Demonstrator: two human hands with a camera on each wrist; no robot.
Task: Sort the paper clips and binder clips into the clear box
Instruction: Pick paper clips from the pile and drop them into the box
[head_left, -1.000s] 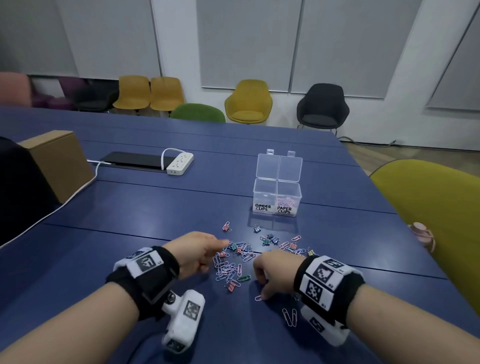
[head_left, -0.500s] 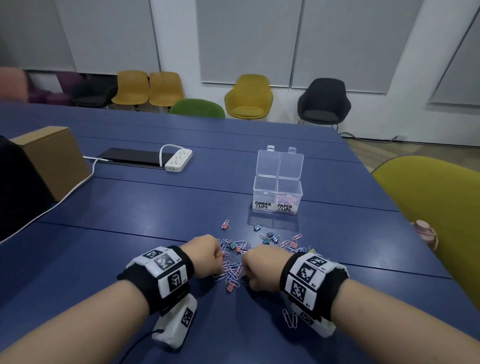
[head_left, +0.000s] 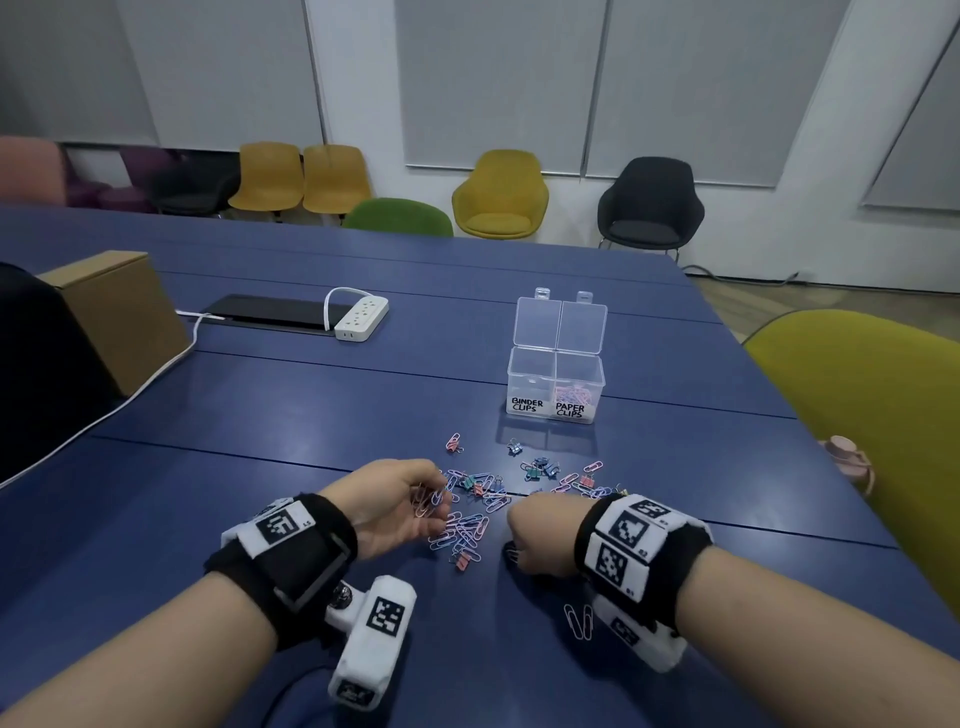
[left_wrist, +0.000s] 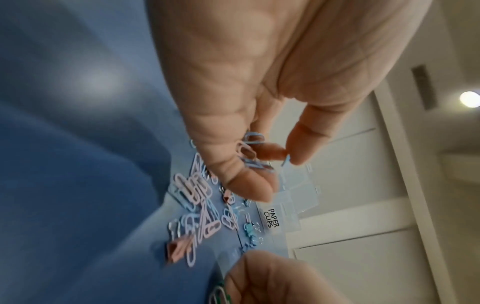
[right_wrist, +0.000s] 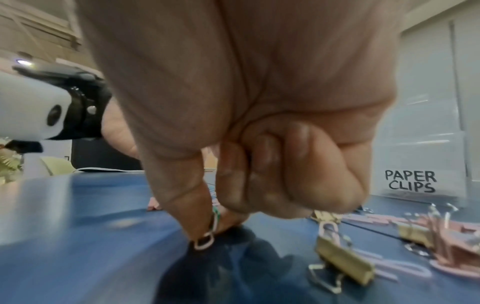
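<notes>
A blue table (head_left: 260, 441) is being viewed from above, w/ a row of yellow, green and black chairs (head_left: 501, 195) being seen along the far wall. At the left, a cardboard box (head_left: 122, 312) is being seen, w/ a white power strip (head_left: 362, 318) lying further in beside a flat black device (head_left: 275, 314).

Near the table's centre, a clear box (head_left: 556, 384) is being kept open, both lids standing upright at the back. Two compartments are labelled: BINDER CLIPS at left, PAPER CLIPS at right. A few pink and blue paper clips are being seen in the right one; contents of the left one cannot be told.

Between box and hands, a loose pile of paper clips and binder clips (head_left: 483, 504) is being left scattered on the table, pink, blue, green and gold.

The left hand (head_left: 392, 506) is being held palm-up just above the pile's left edge, fingers curled round a small bunch of paper clips (left_wrist: 250, 150), pink and blue.

The right hand (head_left: 543, 535) is being pressed down at the pile's near-right edge, fist-like, thumb and forefinger pinching a pink paper clip (right_wrist: 205, 239) against the table. A gold binder clip (right_wrist: 342, 261) is lying just beside it.

Two paper clips (head_left: 579, 621) are lying apart, by the right wrist.
</notes>
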